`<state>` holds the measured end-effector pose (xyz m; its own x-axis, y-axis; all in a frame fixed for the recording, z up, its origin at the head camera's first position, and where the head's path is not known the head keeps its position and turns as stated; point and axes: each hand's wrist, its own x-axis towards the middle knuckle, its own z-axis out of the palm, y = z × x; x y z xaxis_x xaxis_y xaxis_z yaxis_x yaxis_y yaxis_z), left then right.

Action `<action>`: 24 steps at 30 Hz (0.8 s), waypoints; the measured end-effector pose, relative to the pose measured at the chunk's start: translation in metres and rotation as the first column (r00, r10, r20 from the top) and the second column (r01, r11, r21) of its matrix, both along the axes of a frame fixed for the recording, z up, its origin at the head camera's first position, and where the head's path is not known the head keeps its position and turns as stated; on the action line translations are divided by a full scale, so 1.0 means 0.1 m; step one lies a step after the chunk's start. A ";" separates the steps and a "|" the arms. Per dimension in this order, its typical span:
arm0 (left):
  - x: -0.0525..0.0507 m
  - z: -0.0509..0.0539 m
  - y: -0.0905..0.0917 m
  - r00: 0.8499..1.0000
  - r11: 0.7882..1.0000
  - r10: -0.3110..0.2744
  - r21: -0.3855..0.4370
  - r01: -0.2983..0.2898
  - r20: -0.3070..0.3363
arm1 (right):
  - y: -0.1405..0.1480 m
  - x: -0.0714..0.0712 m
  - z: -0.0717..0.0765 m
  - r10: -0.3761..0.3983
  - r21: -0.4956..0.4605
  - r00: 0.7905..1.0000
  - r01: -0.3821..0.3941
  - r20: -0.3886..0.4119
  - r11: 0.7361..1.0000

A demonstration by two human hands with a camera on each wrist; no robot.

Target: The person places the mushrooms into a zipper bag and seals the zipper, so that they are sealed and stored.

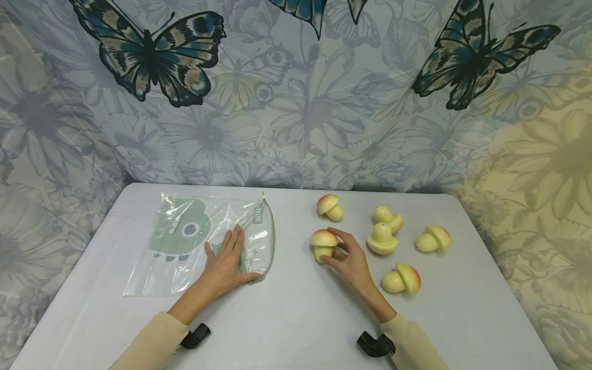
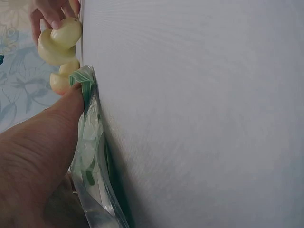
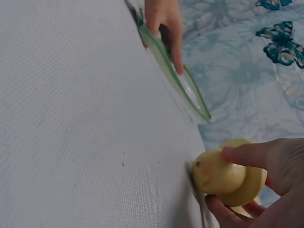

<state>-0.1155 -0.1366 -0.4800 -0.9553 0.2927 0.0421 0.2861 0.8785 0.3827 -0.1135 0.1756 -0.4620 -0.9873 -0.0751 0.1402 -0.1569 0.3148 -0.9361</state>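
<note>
Beige sleeves (image 1: 148, 341) foremost; left hand (image 1: 224, 270), grip spread, rests on crinkled clear-plastic bag (image 1: 194, 234); right hand's (image 1: 351, 264) grip pinches smooth, dome-capped mushroom (image 1: 324, 241).

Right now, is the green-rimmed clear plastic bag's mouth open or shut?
Open: the clear plastic bag has its green rim parted, a gap between its edges in the right wrist view.

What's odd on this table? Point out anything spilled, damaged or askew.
Nothing looks spilled or damaged. One mushroom, just right of the right hand, appears upside down, stem up, unlike the cap-up mushroom in that hand.
</note>
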 end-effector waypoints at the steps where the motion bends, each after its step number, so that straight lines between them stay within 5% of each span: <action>1: 0.00 0.00 0.00 1.000 1.000 0.000 0.000 0.000 -0.001 | -0.01 0.01 0.04 -0.002 0.004 1.000 0.002 0.009 1.000; 13: 0.01 0.01 0.00 1.000 1.000 -0.001 -0.006 0.001 -0.008 | -0.02 -0.03 -0.01 -0.037 0.008 0.993 0.036 0.108 0.999; 24: 0.01 0.00 0.01 1.000 1.000 0.007 -0.014 -0.007 -0.007 | 0.02 -0.06 0.00 -0.023 -0.008 0.997 0.024 0.071 1.000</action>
